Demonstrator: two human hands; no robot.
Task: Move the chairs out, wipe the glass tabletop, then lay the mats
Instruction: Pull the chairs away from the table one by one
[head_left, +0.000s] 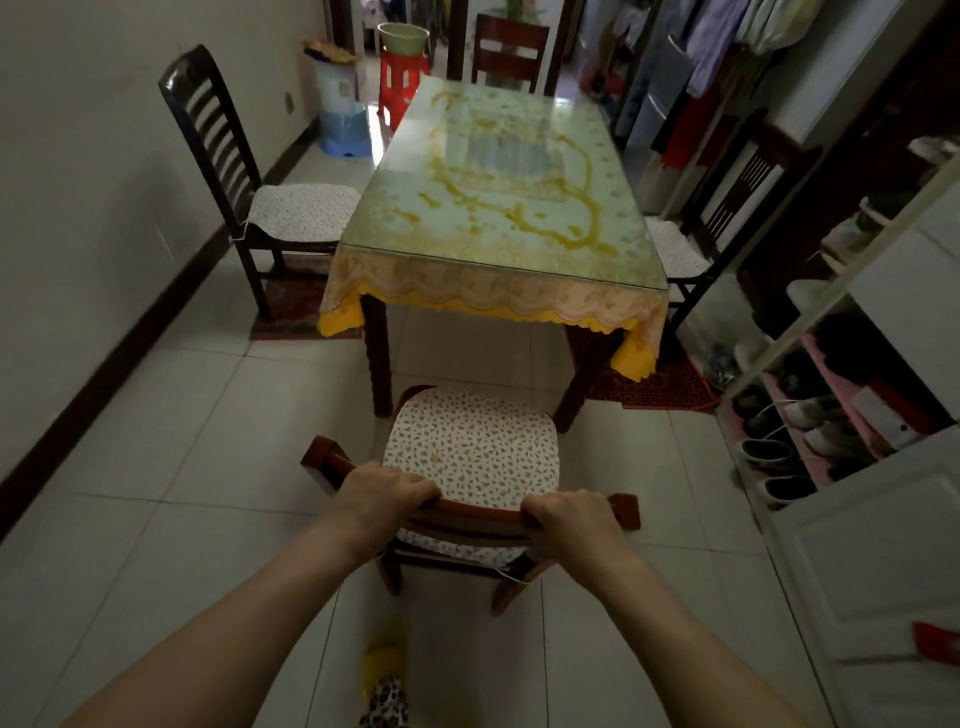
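Both hands' fingers (415, 488) clamp the reddish wooden, floral-cushioned chair's (472, 452) top rail.

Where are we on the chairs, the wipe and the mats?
Early, still on the chairs. In hand: left hand and right hand grip the near chair by its top rail; it stands clear of the table. Left: the left chair, right chair and far chair sit against the table. No cloth or mats in view, so wiping and laying look not yet started.
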